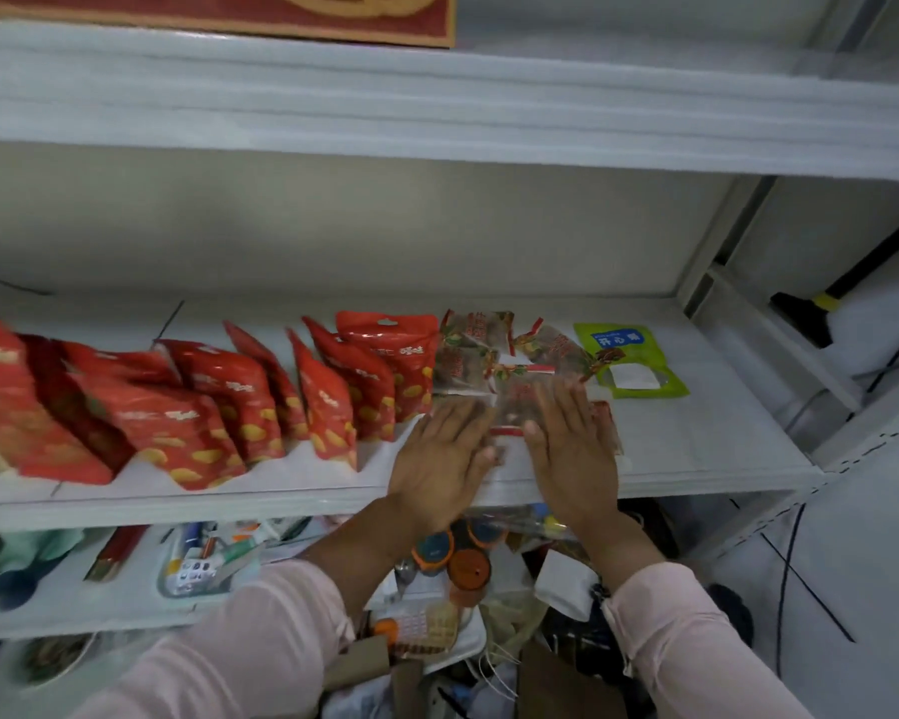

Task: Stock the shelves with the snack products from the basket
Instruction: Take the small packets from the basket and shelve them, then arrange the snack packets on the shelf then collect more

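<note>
the middle shelf (722, 459) is already well stocked: a long row of red snack bags (219, 407) stands leaning along its left and centre, a cluster of clear packets (489, 365) with brown contents lies flat just right of them, and a single green packet (631, 360) lies beside that cluster, toward the back.

the left hand (437, 459) and the right hand (567, 448) lie side by side with fingers straight and flat, palms down on the nearest clear packets, gripping nothing. this looks like squaring up or pushing in a batch just laid down.

the right end of the shelf has bare room. the basket cannot be made out for certain among the clutter (463, 589) below the shelf, so how many snacks are left is unclear.
</note>
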